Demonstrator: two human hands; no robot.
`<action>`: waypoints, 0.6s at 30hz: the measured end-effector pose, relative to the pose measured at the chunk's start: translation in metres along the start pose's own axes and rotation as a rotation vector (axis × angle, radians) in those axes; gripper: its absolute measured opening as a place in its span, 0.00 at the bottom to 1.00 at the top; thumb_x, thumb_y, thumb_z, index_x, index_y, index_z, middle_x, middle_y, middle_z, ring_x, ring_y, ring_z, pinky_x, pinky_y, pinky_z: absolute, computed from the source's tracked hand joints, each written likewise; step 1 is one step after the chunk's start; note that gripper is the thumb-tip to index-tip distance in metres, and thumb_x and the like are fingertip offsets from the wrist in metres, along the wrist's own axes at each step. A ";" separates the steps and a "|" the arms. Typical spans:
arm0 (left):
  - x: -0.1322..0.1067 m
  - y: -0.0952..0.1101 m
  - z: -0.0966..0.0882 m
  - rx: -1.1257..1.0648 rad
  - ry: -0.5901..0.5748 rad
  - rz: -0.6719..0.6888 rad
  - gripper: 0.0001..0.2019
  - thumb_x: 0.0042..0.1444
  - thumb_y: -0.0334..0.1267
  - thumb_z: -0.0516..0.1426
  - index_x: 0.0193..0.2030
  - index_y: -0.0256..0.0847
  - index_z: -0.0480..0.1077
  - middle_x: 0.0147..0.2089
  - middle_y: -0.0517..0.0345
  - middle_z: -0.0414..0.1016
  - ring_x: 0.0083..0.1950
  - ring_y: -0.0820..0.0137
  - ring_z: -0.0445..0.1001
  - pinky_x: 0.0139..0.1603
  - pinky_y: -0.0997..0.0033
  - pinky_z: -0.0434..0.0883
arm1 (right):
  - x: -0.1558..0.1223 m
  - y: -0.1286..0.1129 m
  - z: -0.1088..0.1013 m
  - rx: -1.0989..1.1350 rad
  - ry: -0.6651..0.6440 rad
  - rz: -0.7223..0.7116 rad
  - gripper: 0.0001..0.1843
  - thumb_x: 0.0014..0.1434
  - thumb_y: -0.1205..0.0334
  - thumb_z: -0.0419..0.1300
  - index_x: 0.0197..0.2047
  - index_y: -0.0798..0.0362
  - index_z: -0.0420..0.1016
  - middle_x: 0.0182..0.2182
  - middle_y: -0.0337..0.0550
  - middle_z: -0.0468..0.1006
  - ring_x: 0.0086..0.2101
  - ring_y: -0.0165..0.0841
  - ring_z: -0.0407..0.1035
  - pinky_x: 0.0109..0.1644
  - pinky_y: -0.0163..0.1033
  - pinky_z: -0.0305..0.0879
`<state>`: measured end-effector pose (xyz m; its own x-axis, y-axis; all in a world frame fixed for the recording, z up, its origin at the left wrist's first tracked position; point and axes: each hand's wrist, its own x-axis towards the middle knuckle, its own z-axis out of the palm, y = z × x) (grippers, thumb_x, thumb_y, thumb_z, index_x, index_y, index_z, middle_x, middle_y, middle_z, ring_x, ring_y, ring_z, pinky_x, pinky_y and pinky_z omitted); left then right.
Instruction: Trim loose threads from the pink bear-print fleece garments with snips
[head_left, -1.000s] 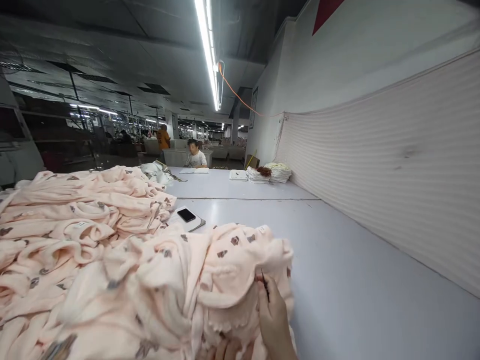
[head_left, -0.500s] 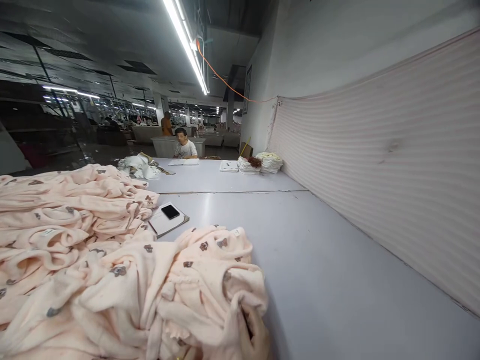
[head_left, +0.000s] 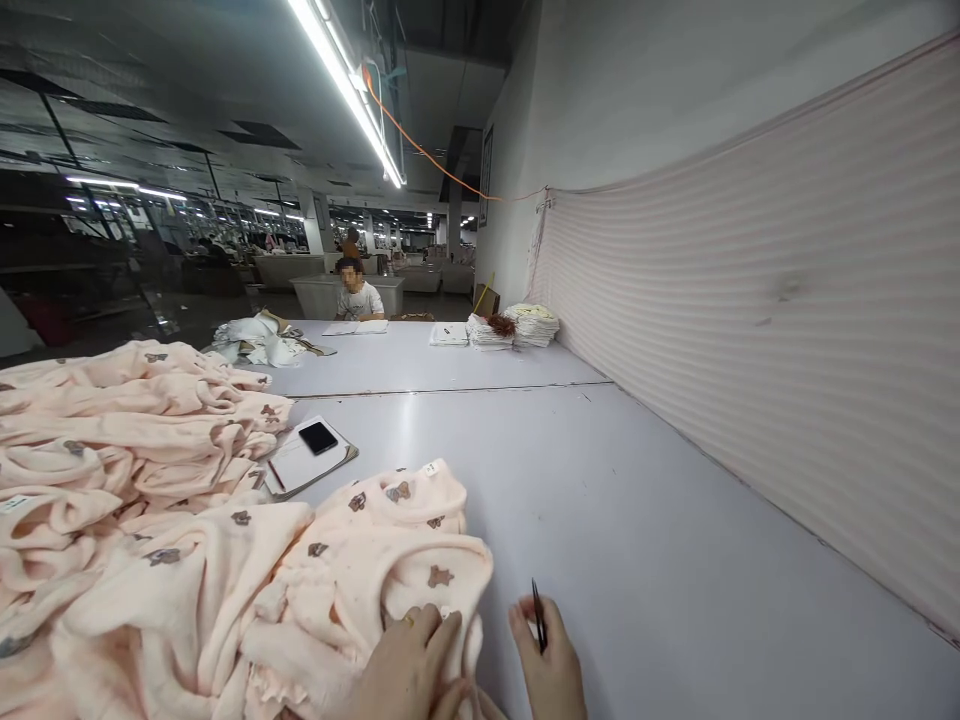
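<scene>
A pale pink fleece garment (head_left: 360, 580) with small brown bear prints lies bunched at the near edge of the grey table (head_left: 637, 520). My left hand (head_left: 409, 665) rests flat on its near fold, fingers pressing the fabric. Just to its right, my right hand (head_left: 551, 665) sits off the cloth over the bare table and pinches a thin dark pointed tool (head_left: 538, 615), its tip sticking up. The wrists are cut off by the bottom edge.
A big heap of the same pink garments (head_left: 112, 450) fills the left side. A black phone (head_left: 318, 437) lies on a clipboard (head_left: 300, 468) behind the garment. Folded stacks (head_left: 517, 327) and a seated person (head_left: 357, 293) are at the far end. A striped cloth wall (head_left: 750, 330) runs along the right.
My right hand has come off the garment to the right with the tool. My left hand has come up onto the fabric. The camera has panned right and down.
</scene>
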<state>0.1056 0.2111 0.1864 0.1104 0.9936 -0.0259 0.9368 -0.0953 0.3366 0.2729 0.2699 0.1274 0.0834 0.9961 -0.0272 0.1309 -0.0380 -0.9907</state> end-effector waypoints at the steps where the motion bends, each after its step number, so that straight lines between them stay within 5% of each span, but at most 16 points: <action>1: 0.001 -0.003 0.005 0.019 -0.005 0.002 0.20 0.53 0.35 0.56 0.54 0.45 0.69 0.47 0.47 0.74 0.43 0.54 0.73 0.44 0.52 0.70 | 0.016 -0.005 0.003 0.012 -0.012 0.005 0.19 0.47 0.44 0.65 0.34 0.50 0.74 0.35 0.44 0.80 0.40 0.40 0.72 0.42 0.35 0.65; 4: 0.009 -0.013 0.014 0.064 0.060 0.042 0.14 0.48 0.38 0.62 0.44 0.45 0.74 0.45 0.49 0.76 0.44 0.52 0.74 0.43 0.52 0.71 | 0.053 -0.016 0.025 0.082 -0.104 0.012 0.17 0.44 0.52 0.68 0.36 0.52 0.76 0.36 0.43 0.79 0.42 0.39 0.71 0.45 0.35 0.64; 7: 0.023 -0.023 0.016 0.029 0.201 0.195 0.08 0.49 0.43 0.62 0.32 0.41 0.74 0.53 0.46 0.73 0.54 0.50 0.71 0.51 0.52 0.69 | 0.067 -0.023 0.045 0.188 -0.205 0.057 0.13 0.46 0.53 0.66 0.32 0.53 0.74 0.27 0.38 0.75 0.32 0.34 0.70 0.38 0.34 0.64; 10: 0.035 -0.029 0.012 -0.114 0.381 0.117 0.08 0.54 0.41 0.57 0.38 0.40 0.70 0.57 0.43 0.69 0.54 0.57 0.71 0.51 0.59 0.71 | 0.064 -0.032 0.049 0.310 -0.297 0.139 0.17 0.51 0.50 0.63 0.39 0.53 0.71 0.27 0.37 0.73 0.28 0.30 0.68 0.31 0.32 0.63; 13: 0.041 -0.034 0.007 -0.076 0.568 0.054 0.23 0.52 0.47 0.59 0.53 0.41 0.64 0.58 0.41 0.68 0.58 0.50 0.67 0.51 0.51 0.69 | 0.055 -0.043 0.045 0.433 -0.393 0.196 0.21 0.51 0.49 0.65 0.44 0.52 0.68 0.28 0.36 0.72 0.25 0.27 0.66 0.25 0.29 0.59; 15: 0.043 -0.035 0.004 -0.017 0.560 0.109 0.29 0.48 0.48 0.61 0.56 0.42 0.62 0.57 0.41 0.70 0.59 0.45 0.65 0.54 0.43 0.64 | 0.050 -0.049 0.045 0.515 -0.434 0.224 0.22 0.50 0.49 0.67 0.43 0.51 0.69 0.27 0.35 0.71 0.23 0.25 0.64 0.22 0.27 0.56; 18: 0.044 -0.035 -0.001 -0.173 0.404 0.041 0.21 0.53 0.43 0.56 0.53 0.40 0.65 0.43 0.46 0.78 0.47 0.52 0.74 0.52 0.46 0.65 | 0.043 -0.057 0.049 0.481 -0.386 0.140 0.21 0.49 0.49 0.68 0.41 0.52 0.70 0.26 0.36 0.73 0.24 0.27 0.66 0.25 0.29 0.61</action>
<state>0.0776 0.2584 0.1748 -0.0250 0.9366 0.3496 0.8615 -0.1572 0.4828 0.2203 0.3185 0.1763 -0.3069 0.9444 -0.1181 -0.3213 -0.2196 -0.9212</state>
